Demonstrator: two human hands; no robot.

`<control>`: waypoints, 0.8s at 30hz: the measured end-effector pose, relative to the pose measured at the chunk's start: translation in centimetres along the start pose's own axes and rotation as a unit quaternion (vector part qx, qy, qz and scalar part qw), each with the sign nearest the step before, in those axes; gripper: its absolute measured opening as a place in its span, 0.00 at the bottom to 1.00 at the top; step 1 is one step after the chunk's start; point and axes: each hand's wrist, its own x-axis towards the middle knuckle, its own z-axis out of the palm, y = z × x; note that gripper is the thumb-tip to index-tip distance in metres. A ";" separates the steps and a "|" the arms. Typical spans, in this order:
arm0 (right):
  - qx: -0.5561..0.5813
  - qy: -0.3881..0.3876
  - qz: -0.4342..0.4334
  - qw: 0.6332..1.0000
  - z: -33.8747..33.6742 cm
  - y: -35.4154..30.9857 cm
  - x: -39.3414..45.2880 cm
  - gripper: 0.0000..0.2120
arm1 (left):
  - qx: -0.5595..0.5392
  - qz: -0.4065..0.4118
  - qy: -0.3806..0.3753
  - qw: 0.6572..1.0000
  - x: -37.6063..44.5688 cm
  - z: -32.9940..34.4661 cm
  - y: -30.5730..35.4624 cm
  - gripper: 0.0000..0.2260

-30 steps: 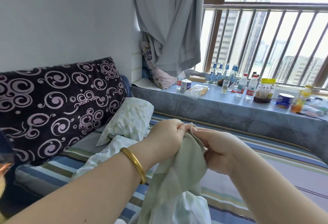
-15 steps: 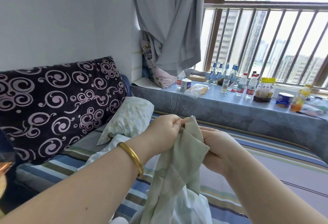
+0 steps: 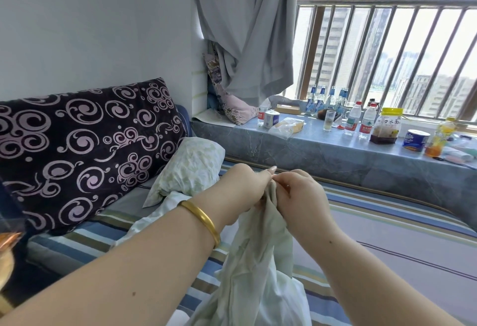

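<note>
Since half a second ago your hands have closed together, and the cloth corner that stood up between them is now bunched out of sight. Head view: left hand [image 3: 244, 187] and right hand [image 3: 299, 194] both pinch the top edge of the pale green cloth [image 3: 260, 261], knuckles touching, wrists raised over the striped bed [image 3: 387, 235]; the rest hangs down. Risk — thin fabric could slip from so shallow a fingertip pinch.

Pale green cloth [image 3: 260, 256] between the hands; left of them, a black cushion [image 3: 85, 150] with lilac swirls; beneath, a sheet [image 3: 387, 235] striped blue, perhaps olive.
</note>
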 end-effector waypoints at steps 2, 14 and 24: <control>0.019 -0.001 0.005 1.000 0.2 0.1 -0.1 0.07 | -0.022 -0.008 -0.002 1.000 0.1 -0.2 -0.1 0.18; 0.153 -0.015 0.098 0.983 -0.1 1.5 -0.8 0.08 | -0.083 -0.004 0.000 0.997 0.4 -0.2 -1.9 0.13; 0.074 -0.007 0.013 0.997 -0.5 1.5 -0.2 0.06 | -0.116 0.019 0.060 0.991 0.3 0.1 -1.3 0.13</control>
